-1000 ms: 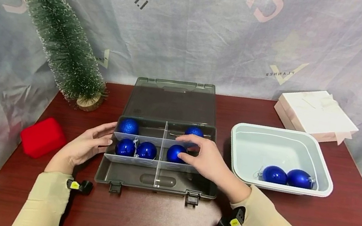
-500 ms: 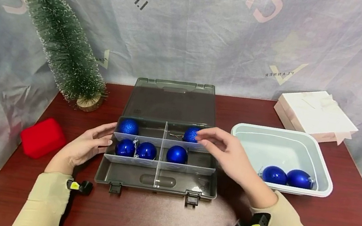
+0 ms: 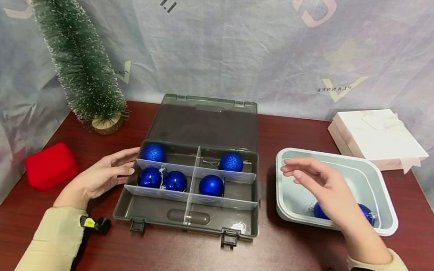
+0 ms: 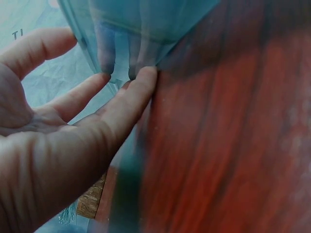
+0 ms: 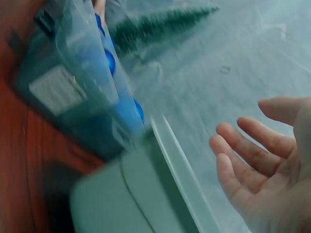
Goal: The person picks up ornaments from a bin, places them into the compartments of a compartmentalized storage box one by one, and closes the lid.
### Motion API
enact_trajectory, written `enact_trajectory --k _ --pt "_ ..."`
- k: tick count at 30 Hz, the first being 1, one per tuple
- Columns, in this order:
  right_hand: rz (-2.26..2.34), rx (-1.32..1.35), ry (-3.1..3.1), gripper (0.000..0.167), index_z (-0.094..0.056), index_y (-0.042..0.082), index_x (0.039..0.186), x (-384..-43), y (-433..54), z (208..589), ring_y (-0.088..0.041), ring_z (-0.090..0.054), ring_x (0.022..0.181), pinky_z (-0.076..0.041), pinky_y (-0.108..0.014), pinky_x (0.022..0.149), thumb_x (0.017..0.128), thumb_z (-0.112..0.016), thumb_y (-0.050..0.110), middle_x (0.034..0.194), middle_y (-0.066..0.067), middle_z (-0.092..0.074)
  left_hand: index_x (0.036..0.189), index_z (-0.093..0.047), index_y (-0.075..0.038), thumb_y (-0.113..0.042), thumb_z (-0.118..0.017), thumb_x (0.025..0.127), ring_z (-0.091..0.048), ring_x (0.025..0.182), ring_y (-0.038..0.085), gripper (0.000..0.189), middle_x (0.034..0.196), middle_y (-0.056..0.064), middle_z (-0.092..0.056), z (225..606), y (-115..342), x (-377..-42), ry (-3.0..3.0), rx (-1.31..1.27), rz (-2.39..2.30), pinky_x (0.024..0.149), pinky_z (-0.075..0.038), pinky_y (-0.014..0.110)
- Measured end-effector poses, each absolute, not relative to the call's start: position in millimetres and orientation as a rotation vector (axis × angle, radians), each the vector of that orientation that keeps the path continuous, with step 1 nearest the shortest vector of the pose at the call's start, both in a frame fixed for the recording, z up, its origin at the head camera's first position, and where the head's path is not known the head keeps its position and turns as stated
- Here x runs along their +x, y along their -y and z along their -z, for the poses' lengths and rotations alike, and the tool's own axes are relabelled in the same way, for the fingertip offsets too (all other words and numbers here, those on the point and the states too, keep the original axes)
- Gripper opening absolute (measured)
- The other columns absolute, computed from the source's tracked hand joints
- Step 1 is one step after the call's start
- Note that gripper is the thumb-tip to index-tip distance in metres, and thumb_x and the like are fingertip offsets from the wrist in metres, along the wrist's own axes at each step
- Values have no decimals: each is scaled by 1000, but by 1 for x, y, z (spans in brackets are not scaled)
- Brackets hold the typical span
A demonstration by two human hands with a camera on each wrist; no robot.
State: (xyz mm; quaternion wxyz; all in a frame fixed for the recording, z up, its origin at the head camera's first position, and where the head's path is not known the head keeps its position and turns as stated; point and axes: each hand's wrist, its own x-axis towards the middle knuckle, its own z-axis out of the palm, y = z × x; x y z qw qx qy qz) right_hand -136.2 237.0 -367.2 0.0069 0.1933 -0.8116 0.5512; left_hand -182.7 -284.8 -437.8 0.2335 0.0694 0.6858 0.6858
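A smoky clear divider box point(image 3: 164, 213) lies with its lid point(image 3: 205, 123) folded back. Its back row holds a glittery blue bauble point(image 3: 154, 151) on the left and another glittery bauble point(image 3: 232, 161) on the right. In the middle row sit two shiny baubles point(image 3: 176, 180) at left and a matte blue bauble point(image 3: 211, 185) at right. My left hand point(image 3: 108, 172) touches the box's left side with extended fingers. Over a pale plastic tub point(image 3: 283, 191) hangs my right hand point(image 3: 329, 189), relaxed and holding nothing. Beneath it, blue baubles point(image 3: 366, 213) in the tub are partly hidden.
A frosted mini Christmas tree point(image 3: 75, 47) on a wooden base stands at the back left. In front of it lies a red box point(image 3: 52, 165). Behind the tub is a white gift box point(image 3: 380, 135) with a ribbon. A grey cloth point(image 3: 226, 35) hangs behind the table.
My right hand has moved from the divider box rightward to above the tub, leaving the glittery bauble in the back-right compartment. The left hand stays at the box's side.
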Motion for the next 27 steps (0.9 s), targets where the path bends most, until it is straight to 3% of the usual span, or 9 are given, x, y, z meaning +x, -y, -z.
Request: enact_trajectory --k 7,13,18,27 --pt "-1600 613 2615 25 -66 -3 127 -134 -275 367 -11 -68 104 -47 -16 91 104 -56 2 110 -2 -73 162 -23 -3 -1 -54 102 -45 129 5 67 151 3 -38 437 285 -183 -1883 180 -1882 97 -47 30" --pt "-1503 716 2699 26 -65 -5 126 -137 -303 373 -9 -67 105 -48 -15 90 101 -57 -2 113 -6 -73 161 -23 -3 -1 -54 101 -46 128 6 67 146 -3 -42 438 284 -183 -1872 186 -1892 97 -47 31" --pt "-1382 784 2847 26 -67 1 126 -141 -323 377 -6 -66 106 -45 -13 90 101 -60 1 118 -7 -71 161 -23 -2 0 -53 101 -47 128 6 67 143 -5 -45 438 284 -184 -1870 189 -1896 97 -47 30" --pt "-1465 1040 3065 30 -62 2 131 -147 -343 377 -14 -64 116 -48 -19 92 102 -63 8 124 -14 -68 161 -24 -3 1 -53 101 -46 129 6 66 144 -5 -44 438 284 -183 -1866 192 -1900 98 -47 30"
